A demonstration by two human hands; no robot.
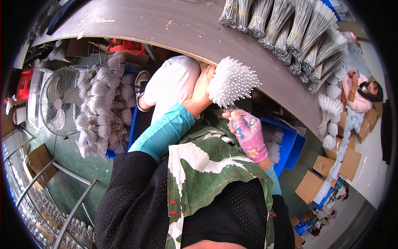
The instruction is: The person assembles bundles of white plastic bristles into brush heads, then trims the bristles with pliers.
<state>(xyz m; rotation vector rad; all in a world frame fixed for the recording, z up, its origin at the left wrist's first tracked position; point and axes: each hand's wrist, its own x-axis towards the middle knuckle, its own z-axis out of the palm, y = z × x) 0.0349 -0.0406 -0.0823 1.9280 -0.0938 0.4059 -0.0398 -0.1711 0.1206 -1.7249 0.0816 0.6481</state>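
A bundle of thin wire-stemmed brushes (pixel 233 82) points its dense white tips up toward me, just off the table's near edge. My left hand (pixel 202 90), bare-fingered below a teal sleeve, grips its left side, with part of the fingers hidden behind the tips. Below and to the right of the bundle is my right hand (pixel 250 136), in a pink flowered glove with bare fingertips. Its fingers are curled in close together; whatever they may hold does not show. The bundle's stems are hidden from view.
Tied bundles of wire stems (pixel 290 31) lie across the far right of the brown table (pixel 174 25). Blue bins (pixel 292 143) stand under it at right. On the left are a rack of white bundles (pixel 101 108), a floor fan (pixel 58 101) and metal rails (pixel 74 176). Another person (pixel 360 93) sits at far right.
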